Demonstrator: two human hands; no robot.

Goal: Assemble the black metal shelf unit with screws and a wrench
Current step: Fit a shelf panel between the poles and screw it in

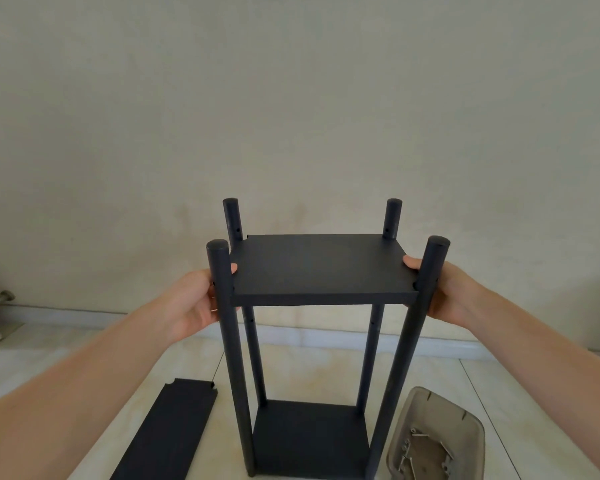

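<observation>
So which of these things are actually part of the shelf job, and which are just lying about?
Part of the job:
- shelf frame
- upper panel, held by left hand and right hand
- spare panel
- tray of screws

Lying about:
- metal fitting by the wall

The shelf unit (321, 323) at the centre is matt black all over: posts, upper panel (321, 268) and bottom panel alike. At seven o'clock a loose panel (168, 434) is the same plain black. At five o'clock a tray (437, 434) is dull grey-beige, and the screws (420, 452) in it are silver. The floor (309, 372) is cream tile with faint yellowish marbling and thin dark joints. The wall (291, 116) is plain greyish beige.
</observation>
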